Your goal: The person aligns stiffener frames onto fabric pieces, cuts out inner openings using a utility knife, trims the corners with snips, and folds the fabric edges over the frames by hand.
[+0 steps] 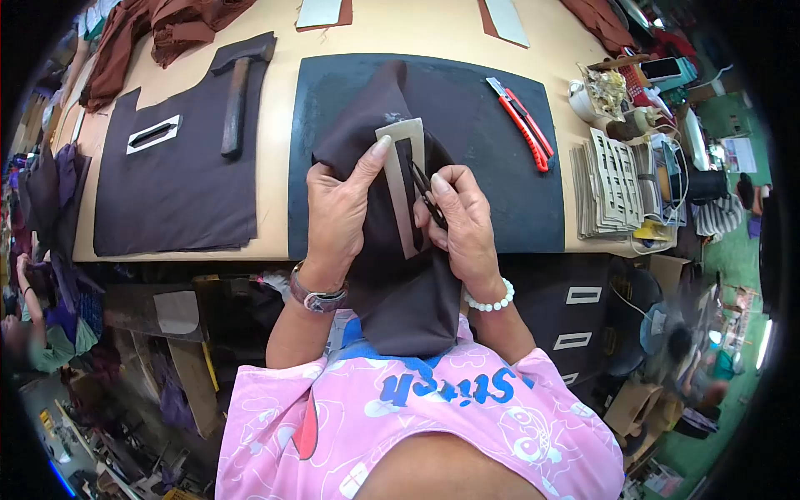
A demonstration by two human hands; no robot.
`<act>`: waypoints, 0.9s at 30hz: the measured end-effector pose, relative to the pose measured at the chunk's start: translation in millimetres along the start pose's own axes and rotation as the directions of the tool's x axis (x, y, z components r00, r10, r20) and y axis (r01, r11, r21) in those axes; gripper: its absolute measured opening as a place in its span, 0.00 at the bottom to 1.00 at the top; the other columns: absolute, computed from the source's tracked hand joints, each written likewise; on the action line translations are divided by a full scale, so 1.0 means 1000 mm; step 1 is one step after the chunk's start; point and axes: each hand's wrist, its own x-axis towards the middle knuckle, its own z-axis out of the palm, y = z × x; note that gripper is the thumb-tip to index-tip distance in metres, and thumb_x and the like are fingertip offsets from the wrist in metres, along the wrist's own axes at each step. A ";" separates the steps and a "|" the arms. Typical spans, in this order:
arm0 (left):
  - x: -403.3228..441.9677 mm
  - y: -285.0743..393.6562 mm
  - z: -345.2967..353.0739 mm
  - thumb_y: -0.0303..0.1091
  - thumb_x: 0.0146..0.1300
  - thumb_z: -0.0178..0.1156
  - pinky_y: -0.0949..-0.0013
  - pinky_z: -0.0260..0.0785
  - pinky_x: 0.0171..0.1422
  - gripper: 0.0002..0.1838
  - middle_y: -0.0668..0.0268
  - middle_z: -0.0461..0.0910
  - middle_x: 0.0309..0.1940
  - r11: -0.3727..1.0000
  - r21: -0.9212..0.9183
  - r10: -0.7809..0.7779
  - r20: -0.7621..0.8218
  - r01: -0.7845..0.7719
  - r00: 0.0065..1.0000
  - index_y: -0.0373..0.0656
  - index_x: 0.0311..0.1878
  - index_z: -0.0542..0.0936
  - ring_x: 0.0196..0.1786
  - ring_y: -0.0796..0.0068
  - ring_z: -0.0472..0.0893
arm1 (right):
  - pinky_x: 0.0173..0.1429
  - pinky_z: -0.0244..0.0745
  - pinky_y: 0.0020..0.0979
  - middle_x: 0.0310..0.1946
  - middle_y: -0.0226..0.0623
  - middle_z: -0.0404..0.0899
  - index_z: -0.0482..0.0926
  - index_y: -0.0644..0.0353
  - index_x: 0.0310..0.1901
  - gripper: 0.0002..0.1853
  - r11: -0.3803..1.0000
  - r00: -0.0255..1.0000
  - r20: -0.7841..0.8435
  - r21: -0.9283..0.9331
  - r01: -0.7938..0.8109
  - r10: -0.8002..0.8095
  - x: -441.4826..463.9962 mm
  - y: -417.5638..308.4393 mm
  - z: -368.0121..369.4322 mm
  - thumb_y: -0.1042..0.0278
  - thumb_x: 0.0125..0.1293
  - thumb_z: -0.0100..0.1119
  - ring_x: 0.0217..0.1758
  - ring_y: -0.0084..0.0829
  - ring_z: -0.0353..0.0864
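Dark brown fabric (400, 312) is bunched up between my hands and hangs over the table's front edge into my lap. A pale rectangular frame (395, 187) with a long narrow slot lies against it. My left hand (337, 208) is closed on the fabric, its thumb pressing the frame's left side. In my right hand (468, 229) are small black snips (423, 187), their tips at the slot's right edge. The fingers of my left hand under the cloth are hidden.
A dark cutting mat (500, 212) lies beneath, with a red utility knife (527, 129) on it. To the left, a hammer (237, 112) rests on flat dark fabric panels (175, 204). Stacked slotted cards (612, 183) stand at the right edge, near a phone (663, 69).
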 end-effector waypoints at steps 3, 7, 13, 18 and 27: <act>-0.001 -0.001 -0.003 0.29 0.60 0.63 0.76 0.73 0.40 0.10 0.65 0.83 0.37 0.999 0.016 -0.049 -0.011 0.049 0.999 0.36 0.43 0.81 0.35 0.80 0.80 | 0.16 0.48 0.14 0.20 0.33 0.73 0.65 0.58 0.41 0.10 1.000 1.000 -0.004 0.003 -0.023 0.023 0.001 0.002 0.001 0.60 0.72 0.46 0.12 0.10 0.54; -0.003 -0.003 -0.004 0.29 0.60 0.64 0.76 0.72 0.41 0.10 0.65 0.83 0.37 0.997 0.048 -0.052 -0.017 0.053 0.999 0.35 0.43 0.81 0.35 0.81 0.80 | 0.16 0.49 0.14 0.21 0.33 0.74 0.65 0.58 0.40 0.10 0.999 1.000 0.003 0.045 -0.004 0.004 0.006 0.000 0.003 0.60 0.72 0.47 0.13 0.10 0.55; -0.002 -0.005 -0.005 0.29 0.60 0.64 0.77 0.72 0.39 0.09 0.66 0.83 0.35 0.996 0.078 -0.046 0.004 0.045 0.999 0.35 0.41 0.82 0.34 0.82 0.80 | 0.16 0.50 0.14 0.20 0.32 0.74 0.65 0.58 0.40 0.10 0.995 0.999 -0.002 0.090 -0.038 0.038 0.010 -0.002 0.001 0.61 0.70 0.51 0.14 0.10 0.59; -0.001 -0.003 -0.003 0.28 0.59 0.64 0.77 0.72 0.38 0.09 0.66 0.83 0.35 0.994 0.103 -0.043 0.026 0.040 0.999 0.34 0.41 0.82 0.33 0.82 0.80 | 0.16 0.50 0.14 0.19 0.31 0.74 0.65 0.58 0.40 0.09 0.997 0.999 -0.030 0.063 -0.032 0.034 0.010 0.000 0.001 0.63 0.69 0.53 0.14 0.10 0.60; -0.007 -0.010 -0.002 0.28 0.60 0.63 0.77 0.72 0.37 0.08 0.65 0.83 0.34 0.995 0.011 -0.095 -0.025 0.096 0.995 0.35 0.41 0.81 0.33 0.81 0.80 | 0.18 0.52 0.14 0.20 0.30 0.73 0.65 0.59 0.40 0.09 0.998 0.999 -0.040 0.053 -0.032 0.034 0.008 0.006 0.001 0.64 0.70 0.51 0.16 0.09 0.60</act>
